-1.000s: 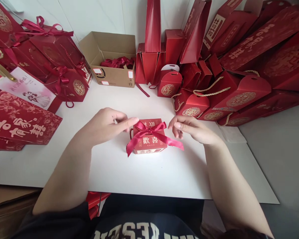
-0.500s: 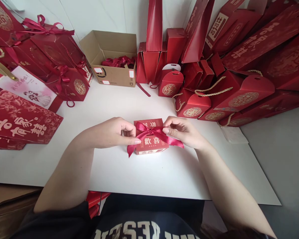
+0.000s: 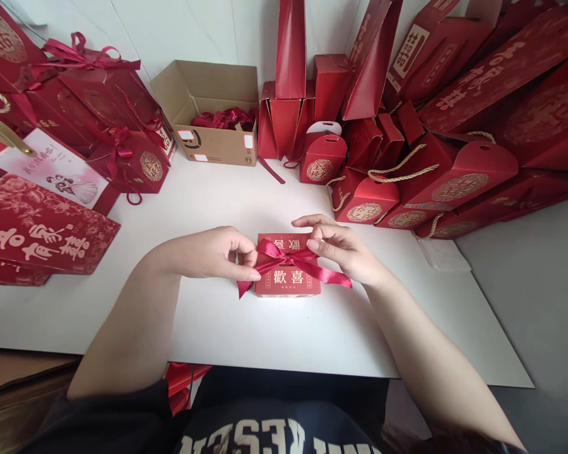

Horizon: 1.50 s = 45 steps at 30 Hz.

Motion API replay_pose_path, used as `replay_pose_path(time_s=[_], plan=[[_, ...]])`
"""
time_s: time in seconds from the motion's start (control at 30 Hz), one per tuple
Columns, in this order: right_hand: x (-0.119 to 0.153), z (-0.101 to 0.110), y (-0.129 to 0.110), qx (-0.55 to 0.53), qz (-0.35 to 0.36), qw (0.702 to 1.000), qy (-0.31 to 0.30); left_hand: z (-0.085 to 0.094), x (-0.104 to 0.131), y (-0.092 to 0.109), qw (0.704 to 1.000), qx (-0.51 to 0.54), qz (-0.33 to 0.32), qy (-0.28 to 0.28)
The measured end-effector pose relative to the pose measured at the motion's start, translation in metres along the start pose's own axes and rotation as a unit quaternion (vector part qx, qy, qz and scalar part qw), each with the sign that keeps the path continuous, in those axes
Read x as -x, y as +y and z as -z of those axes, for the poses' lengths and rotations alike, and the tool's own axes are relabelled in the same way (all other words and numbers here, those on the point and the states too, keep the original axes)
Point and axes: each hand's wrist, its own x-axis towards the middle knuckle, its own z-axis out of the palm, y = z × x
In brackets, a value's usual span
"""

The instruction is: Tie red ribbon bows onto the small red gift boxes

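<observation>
A small red gift box (image 3: 288, 289) with pale lettering lies on the white table in front of me. Around it runs a crimson satin ribbon (image 3: 329, 275), tied in a bow across the top, its tails hanging out to both sides. My left hand (image 3: 224, 253) pinches the ribbon between thumb and fingers at the box's left edge. At the right loop of the bow is my right hand (image 3: 343, 249), thumb and a finger closed on the satin while the index finger stretches out above the box. The fingertips partly cover both loops.
Behind the gift box stands an open cardboard box (image 3: 218, 148) with crimson ribbons inside. Red gift boxes (image 3: 364, 202) with gold emblems and rope handles crowd the right and back. More red boxes (image 3: 137, 167) and printed bags (image 3: 52, 227) stand at the left.
The gift box has tipped so that less of its front side shows. My right index finger has lifted and straightened, and my left hand has shifted slightly left with the ribbon.
</observation>
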Motion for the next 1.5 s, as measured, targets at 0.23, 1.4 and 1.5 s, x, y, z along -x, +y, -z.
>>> replay_pose_path(time_s=[0.23, 1.4, 1.5], plan=[[0.0, -0.005, -0.001, -0.046, -0.017, 0.999, -0.008, 0.002, 0.0, -0.001, 1.0, -0.003, -0.008, -0.02], [-0.003, -0.011, 0.002, -0.037, 0.004, 0.999, 0.012, -0.027, -0.019, 0.009, 0.979, -0.023, -0.127, 0.155], [-0.001, -0.007, 0.0, -0.036, 0.008, 0.999, 0.004, -0.018, -0.013, 0.007, 0.981, -0.009, -0.137, 0.135]])
